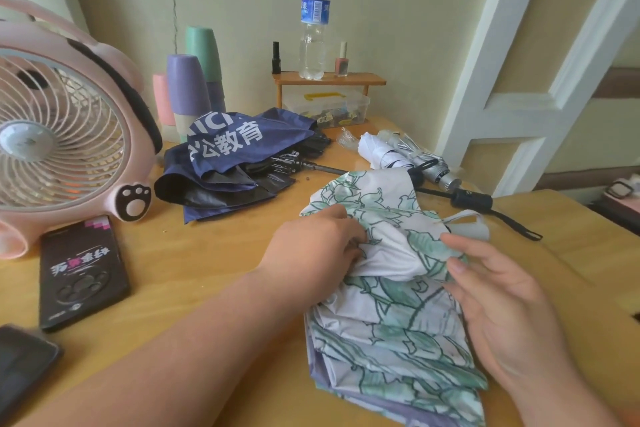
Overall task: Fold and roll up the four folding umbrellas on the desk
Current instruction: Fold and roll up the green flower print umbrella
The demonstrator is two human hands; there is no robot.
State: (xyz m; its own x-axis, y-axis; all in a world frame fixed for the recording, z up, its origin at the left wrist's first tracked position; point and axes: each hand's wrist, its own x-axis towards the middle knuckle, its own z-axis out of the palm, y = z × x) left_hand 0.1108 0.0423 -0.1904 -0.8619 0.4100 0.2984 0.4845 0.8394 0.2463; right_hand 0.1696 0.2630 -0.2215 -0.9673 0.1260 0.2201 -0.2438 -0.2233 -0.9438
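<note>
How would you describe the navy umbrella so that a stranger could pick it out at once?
Find the big pink fan at the left edge of the desk. Directly right of it lies the navy umbrella, loosely collapsed, its black shaft pointing right. It alone is dark with large white lettering; the floral umbrella and the others are pale.

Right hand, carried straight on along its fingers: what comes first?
The right hand would meet the floral umbrella first, probably touching it at the fingertips; the left hand lies just beyond.
</note>
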